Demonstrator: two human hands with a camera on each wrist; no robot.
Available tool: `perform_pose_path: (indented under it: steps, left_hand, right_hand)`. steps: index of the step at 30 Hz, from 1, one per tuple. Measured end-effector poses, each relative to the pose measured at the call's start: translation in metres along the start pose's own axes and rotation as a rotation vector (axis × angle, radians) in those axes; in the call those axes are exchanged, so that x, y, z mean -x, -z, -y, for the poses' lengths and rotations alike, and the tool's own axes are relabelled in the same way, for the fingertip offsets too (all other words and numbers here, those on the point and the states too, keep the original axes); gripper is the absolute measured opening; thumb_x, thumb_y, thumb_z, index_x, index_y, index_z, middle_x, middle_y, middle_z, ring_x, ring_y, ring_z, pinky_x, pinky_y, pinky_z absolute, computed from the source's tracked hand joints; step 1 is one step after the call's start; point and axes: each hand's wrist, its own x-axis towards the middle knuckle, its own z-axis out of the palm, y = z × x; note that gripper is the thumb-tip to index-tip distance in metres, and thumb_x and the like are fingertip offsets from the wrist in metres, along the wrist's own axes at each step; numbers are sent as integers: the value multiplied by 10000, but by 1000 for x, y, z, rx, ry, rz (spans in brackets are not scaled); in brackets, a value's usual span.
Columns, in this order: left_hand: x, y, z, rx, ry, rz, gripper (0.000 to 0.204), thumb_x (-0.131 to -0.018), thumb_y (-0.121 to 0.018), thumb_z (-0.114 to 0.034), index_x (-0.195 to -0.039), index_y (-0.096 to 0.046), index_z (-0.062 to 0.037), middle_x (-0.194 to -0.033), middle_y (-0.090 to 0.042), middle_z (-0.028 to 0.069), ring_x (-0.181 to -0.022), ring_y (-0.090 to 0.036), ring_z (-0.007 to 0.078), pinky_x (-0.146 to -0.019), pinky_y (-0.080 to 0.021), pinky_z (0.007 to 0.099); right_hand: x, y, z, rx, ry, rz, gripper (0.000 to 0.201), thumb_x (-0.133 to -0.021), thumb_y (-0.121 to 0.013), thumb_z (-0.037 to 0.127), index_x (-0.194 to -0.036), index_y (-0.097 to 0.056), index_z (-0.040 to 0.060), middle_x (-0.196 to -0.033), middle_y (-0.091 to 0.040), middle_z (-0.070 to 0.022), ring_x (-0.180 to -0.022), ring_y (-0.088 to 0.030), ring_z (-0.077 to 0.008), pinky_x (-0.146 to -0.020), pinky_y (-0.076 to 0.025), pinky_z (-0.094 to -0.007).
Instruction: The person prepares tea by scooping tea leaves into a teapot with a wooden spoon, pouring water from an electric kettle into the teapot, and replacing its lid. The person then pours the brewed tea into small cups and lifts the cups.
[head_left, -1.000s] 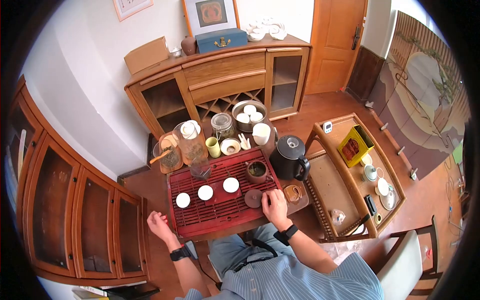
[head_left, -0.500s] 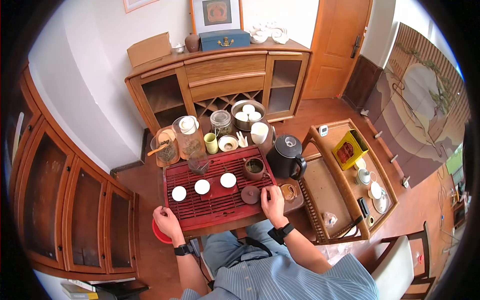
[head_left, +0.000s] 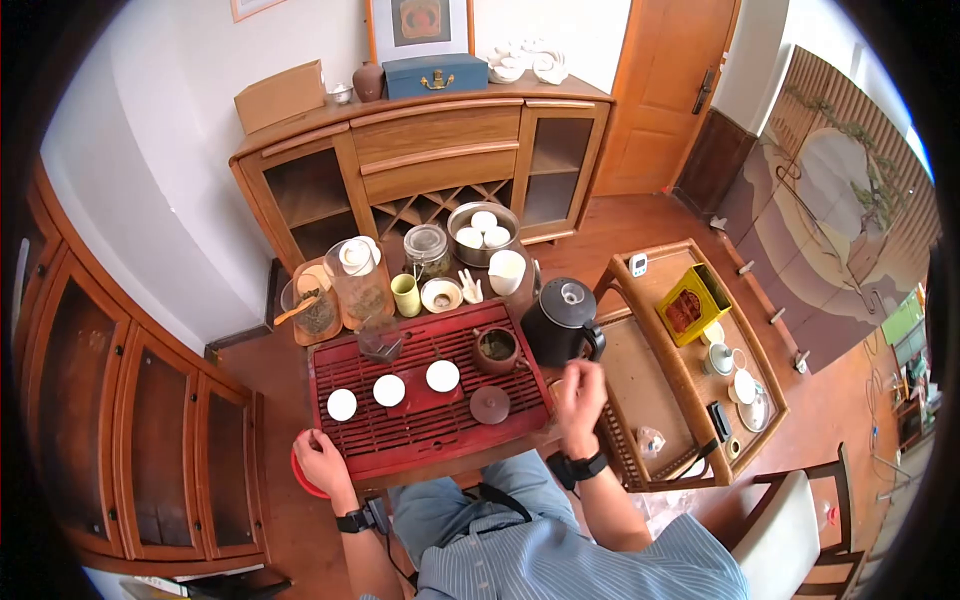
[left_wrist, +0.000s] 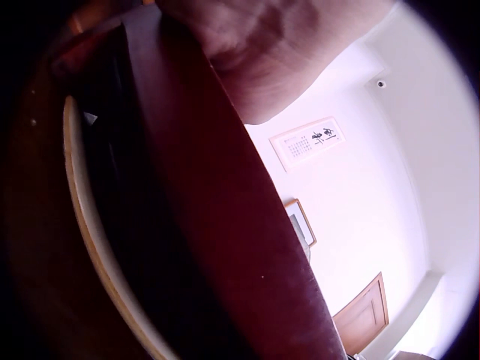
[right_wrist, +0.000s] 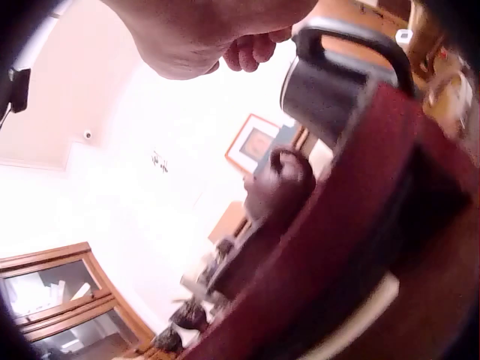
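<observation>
My left hand (head_left: 322, 462) rests with bent fingers at the front left corner of the slatted red tea tray (head_left: 432, 448). The left wrist view has that hand beside the tray's side wall (left_wrist: 195, 165). In the head view my right hand (head_left: 581, 405), blurred, is raised right of the tray with its fingers loosely curled, nothing seen in them. Just beyond it stands a black electric kettle (head_left: 562, 325). A brown clay teapot (head_left: 495, 350) sits uncovered on the tray, leaves inside. Its lid (head_left: 489, 405) lies in front. Three white cups (head_left: 389, 390) line up leftward.
A glass pitcher (head_left: 381, 340) stands at the tray's back left. Behind are a lidded jar (head_left: 427, 250), a green bamboo cup (head_left: 406, 295), a white pitcher (head_left: 506, 272) and a steel pot (head_left: 484, 258). A wicker cart (head_left: 640, 360) stands at right. A red rim (head_left: 303, 482) shows below my left hand.
My left hand has come down to the tray's front left corner. My right hand has left the spot beside the teapot lid and moved right, toward the kettle. The tray's items stay put.
</observation>
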Motion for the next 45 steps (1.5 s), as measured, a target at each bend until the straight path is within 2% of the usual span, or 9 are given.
perform_pose_path:
  steps: [2, 4, 10, 14, 19, 26, 29, 32, 45]
  left_hand:
    - [0, 2, -3, 15, 48, 41, 192, -944, -578, -176, -969, -628, 7, -936, -620, 138, -873, -613, 329, -765, -483, 419]
    - [0, 0, 6, -50, -29, 36, 241, -985, -546, -235, -1007, -632, -11, -981, -621, 102, -876, -624, 286, -783, -491, 410]
    - [1, -5, 11, -51, -18, 20, 235, -987, -550, -228, -995, -627, -6, -979, -616, 104, -889, -621, 300, -789, -491, 415]
    - [1, 2, 0, -29, 3, 24, 189, -941, -596, -177, -982, -628, 5, -974, -626, 153, -908, -608, 348, -791, -484, 425]
    - [1, 5, -5, -8, 9, 37, 176, -935, -601, -165, -974, -621, 6, -947, -617, 146, -881, -607, 337, -778, -484, 427]
    - [1, 3, -2, -11, 3, 30, 159, -926, -609, -144, -964, -614, 11, -918, -601, 140, -858, -603, 320, -758, -485, 418]
    - [3, 4, -8, 2, 13, 17, 158, -924, -611, -139, -965, -613, 14, -905, -593, 140, -848, -601, 318, -749, -486, 415]
    - [3, 4, -6, 0, 20, 32, 153, -924, -610, -134, -964, -610, 14, -906, -591, 138, -839, -603, 312, -739, -485, 412]
    - [1, 2, -3, 28, -15, 15, 140, -903, -610, -127, -942, -593, 7, -886, -574, 143, -816, -593, 327, -719, -476, 444]
  right_hand:
    - [-30, 11, -8, -96, -206, -93, 171, -983, -578, 142, -1073, -575, -3, -864, -591, -44, -732, -524, -115, -665, -462, -278]
    - [-52, 14, -33, -30, -276, -152, 230, -974, -597, 169, -1114, -562, -11, -922, -589, -80, -781, -540, -148, -713, -467, -301]
    - [-62, 19, -24, 181, -62, -55, 296, -916, -657, 156, -1122, -544, -23, -987, -551, -159, -945, -528, -303, -847, -439, -408]
    - [-50, 10, -10, 26, 23, 89, 172, -885, -672, 70, -1016, -586, 1, -935, -580, -136, -802, -568, -266, -723, -480, -350]
    - [-69, 9, -29, 204, -176, -75, 383, -907, -689, 216, -1141, -543, -49, -1066, -564, -191, -1018, -536, -319, -886, -443, -421]
    - [-76, 9, -49, 91, -537, 380, 484, -982, -568, 436, -854, -599, -29, -698, -610, -113, -677, -595, -263, -686, -488, -378]
    - [-72, 6, -67, -250, -632, 365, 557, -1003, -503, 505, -707, -556, 37, -633, -529, -13, -586, -500, -107, -558, -404, -262]
    - [-74, 5, -73, -461, -791, 377, 572, -1008, -481, 523, -669, -541, 67, -614, -519, -2, -567, -474, -90, -541, -372, -244]
    - [-117, -3, -61, -249, -797, -47, 687, -959, -462, 644, -522, -422, 116, -493, -437, 10, -420, -405, -101, -407, -312, -272]
